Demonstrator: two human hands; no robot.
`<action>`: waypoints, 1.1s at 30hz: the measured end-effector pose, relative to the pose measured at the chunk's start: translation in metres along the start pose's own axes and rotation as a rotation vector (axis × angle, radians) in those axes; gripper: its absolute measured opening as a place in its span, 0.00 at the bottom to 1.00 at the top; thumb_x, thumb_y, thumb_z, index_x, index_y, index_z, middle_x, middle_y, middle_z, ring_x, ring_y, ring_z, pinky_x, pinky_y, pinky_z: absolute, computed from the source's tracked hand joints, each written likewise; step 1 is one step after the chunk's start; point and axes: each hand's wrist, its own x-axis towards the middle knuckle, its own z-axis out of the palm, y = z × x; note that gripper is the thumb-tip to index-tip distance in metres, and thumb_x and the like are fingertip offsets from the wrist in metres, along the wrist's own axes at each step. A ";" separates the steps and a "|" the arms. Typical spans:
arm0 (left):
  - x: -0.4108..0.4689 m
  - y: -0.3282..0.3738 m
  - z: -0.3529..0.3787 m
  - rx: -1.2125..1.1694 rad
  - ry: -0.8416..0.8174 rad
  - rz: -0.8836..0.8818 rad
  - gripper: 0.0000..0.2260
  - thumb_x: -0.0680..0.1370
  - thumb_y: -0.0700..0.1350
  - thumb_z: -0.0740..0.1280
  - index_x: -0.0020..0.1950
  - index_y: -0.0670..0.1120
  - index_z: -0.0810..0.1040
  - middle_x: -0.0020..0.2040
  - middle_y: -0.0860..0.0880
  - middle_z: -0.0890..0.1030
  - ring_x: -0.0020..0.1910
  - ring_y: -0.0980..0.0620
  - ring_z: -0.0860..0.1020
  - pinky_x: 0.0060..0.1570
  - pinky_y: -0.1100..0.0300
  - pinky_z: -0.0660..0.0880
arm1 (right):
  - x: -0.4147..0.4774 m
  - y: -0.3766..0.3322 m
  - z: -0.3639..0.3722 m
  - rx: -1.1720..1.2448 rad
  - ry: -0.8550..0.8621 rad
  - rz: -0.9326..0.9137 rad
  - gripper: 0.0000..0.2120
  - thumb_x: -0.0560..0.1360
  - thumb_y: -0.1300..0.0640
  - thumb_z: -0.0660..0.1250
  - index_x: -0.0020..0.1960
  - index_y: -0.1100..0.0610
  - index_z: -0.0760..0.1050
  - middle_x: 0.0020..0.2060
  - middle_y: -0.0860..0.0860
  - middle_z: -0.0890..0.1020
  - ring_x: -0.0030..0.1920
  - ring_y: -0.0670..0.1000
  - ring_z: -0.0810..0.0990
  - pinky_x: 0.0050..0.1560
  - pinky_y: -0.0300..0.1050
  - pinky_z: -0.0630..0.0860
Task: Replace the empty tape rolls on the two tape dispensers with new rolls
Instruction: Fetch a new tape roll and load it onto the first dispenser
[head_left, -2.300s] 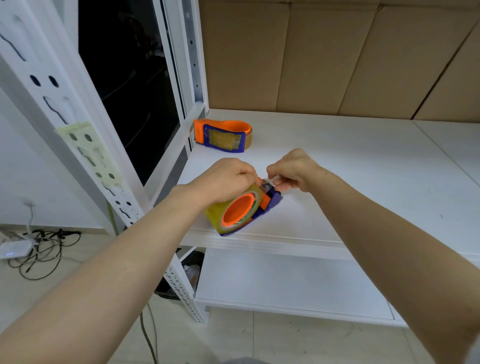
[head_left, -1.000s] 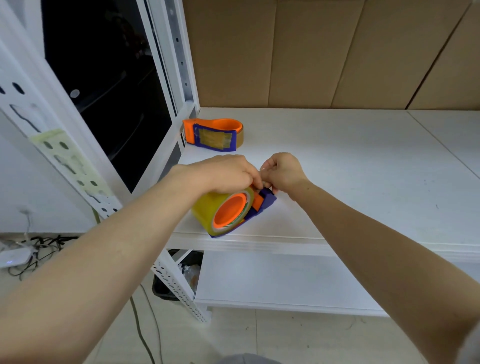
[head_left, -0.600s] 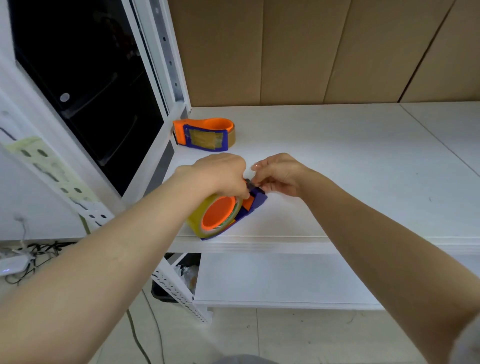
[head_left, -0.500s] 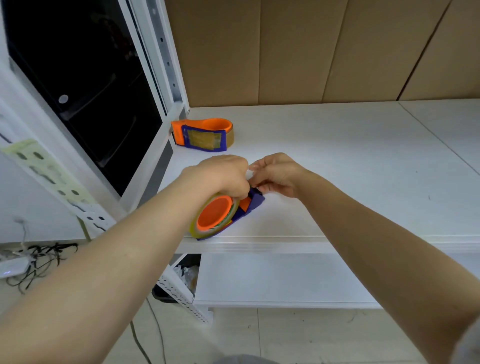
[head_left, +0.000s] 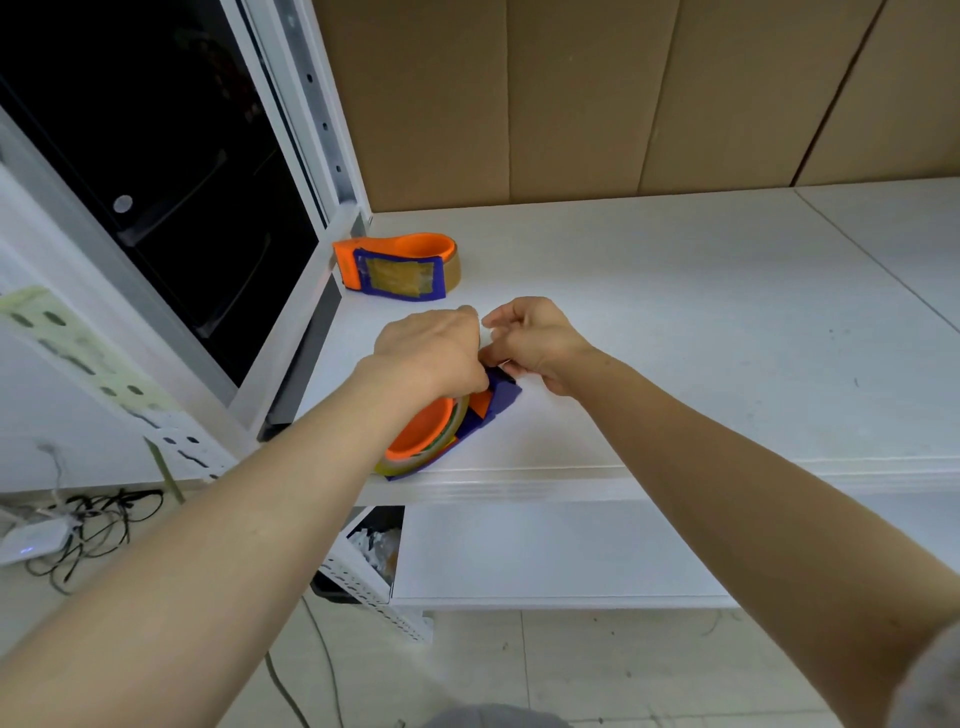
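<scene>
Place: a storeroom — maybe for packing
Shelf: white metal shelf (head_left: 675, 322)
Wall: brown cardboard (head_left: 571, 104)
Tool: tape dispenser (head_left: 397, 265)

The near dispenser (head_left: 485, 413) was orange and dark blue, its tape roll (head_left: 415, 457) yellowish; the far dispenser (head_left: 397, 265) had the same colours, the tabletop (head_left: 675, 312) was white, the wall panels (head_left: 571, 93) brown

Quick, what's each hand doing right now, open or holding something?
Left hand: closed, gripping the near tape dispenser from above.
Right hand: closed, pinching that dispenser's blue front end; any tape end is hidden.
</scene>
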 end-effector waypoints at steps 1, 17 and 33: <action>0.000 0.000 0.000 0.004 -0.005 0.011 0.16 0.72 0.50 0.67 0.58 0.49 0.72 0.47 0.50 0.75 0.45 0.47 0.73 0.41 0.55 0.67 | 0.000 0.000 0.000 -0.013 0.002 -0.010 0.16 0.68 0.72 0.69 0.52 0.58 0.73 0.41 0.53 0.76 0.47 0.54 0.76 0.35 0.39 0.76; 0.007 -0.003 0.000 -0.016 -0.173 0.002 0.11 0.69 0.56 0.70 0.45 0.50 0.82 0.38 0.50 0.79 0.41 0.49 0.78 0.38 0.58 0.70 | 0.001 -0.002 -0.003 -0.437 0.083 -0.092 0.22 0.64 0.61 0.77 0.55 0.60 0.76 0.56 0.55 0.79 0.58 0.54 0.78 0.58 0.48 0.77; -0.006 -0.034 -0.023 -0.289 -0.271 -0.091 0.26 0.63 0.63 0.75 0.50 0.46 0.78 0.48 0.49 0.81 0.49 0.49 0.80 0.53 0.53 0.78 | -0.019 0.002 -0.018 -0.125 0.044 0.093 0.10 0.66 0.67 0.72 0.45 0.62 0.76 0.34 0.55 0.77 0.33 0.52 0.75 0.29 0.39 0.69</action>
